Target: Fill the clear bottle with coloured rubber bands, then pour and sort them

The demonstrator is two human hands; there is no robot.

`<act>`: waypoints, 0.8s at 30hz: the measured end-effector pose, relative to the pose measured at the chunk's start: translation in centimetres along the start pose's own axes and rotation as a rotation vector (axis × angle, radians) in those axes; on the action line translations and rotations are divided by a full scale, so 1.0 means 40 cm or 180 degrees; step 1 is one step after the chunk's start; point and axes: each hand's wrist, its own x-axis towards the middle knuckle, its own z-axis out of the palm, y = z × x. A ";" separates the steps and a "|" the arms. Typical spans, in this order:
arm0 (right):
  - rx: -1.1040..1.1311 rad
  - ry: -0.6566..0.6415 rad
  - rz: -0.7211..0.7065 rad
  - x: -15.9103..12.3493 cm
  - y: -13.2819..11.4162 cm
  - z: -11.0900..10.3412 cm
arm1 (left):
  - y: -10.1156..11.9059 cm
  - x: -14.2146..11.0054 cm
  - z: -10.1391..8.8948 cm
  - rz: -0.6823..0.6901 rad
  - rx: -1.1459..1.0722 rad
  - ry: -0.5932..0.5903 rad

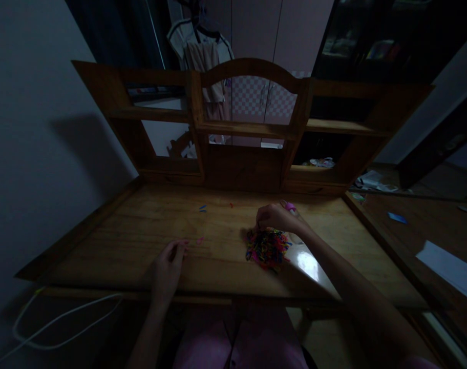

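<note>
A heap of small, thin multicoloured pieces (268, 251) lies on the wooden desk top, too dark and small to name exactly. My right hand (275, 218) reaches over the back of this heap, its fingers pinched together at the upper left edge; whatever is between them is hidden. Further left, my left hand (170, 261) rests low over the desk, with thumb and fingers drawn together at the tips. I cannot make out what they hold. Just right of those fingertips lies a small pink piece (199, 240). Two blue pieces (203, 208) and a red piece (231, 205) lie farther back.
A pink-purple object (289, 206) lies behind my right wrist, partly covered. At the back of the desk (218, 277) rises a wooden shelf unit (249, 130). The wall is on the left. To the right, another surface carries a white sheet (450, 269) and a blue card (397, 218).
</note>
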 end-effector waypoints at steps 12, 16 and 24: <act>-0.0070 0.0346 0.0218 -0.025 -0.067 -0.029 | -0.003 0.001 0.001 0.0005 -0.0018 0.0026; -0.0226 0.0381 0.0356 -0.028 -0.062 -0.025 | -0.006 0.000 0.003 -0.0023 -0.0095 0.0020; -0.0205 0.0467 0.0347 -0.039 -0.075 -0.031 | 0.006 -0.004 0.000 0.0020 -0.0004 0.0044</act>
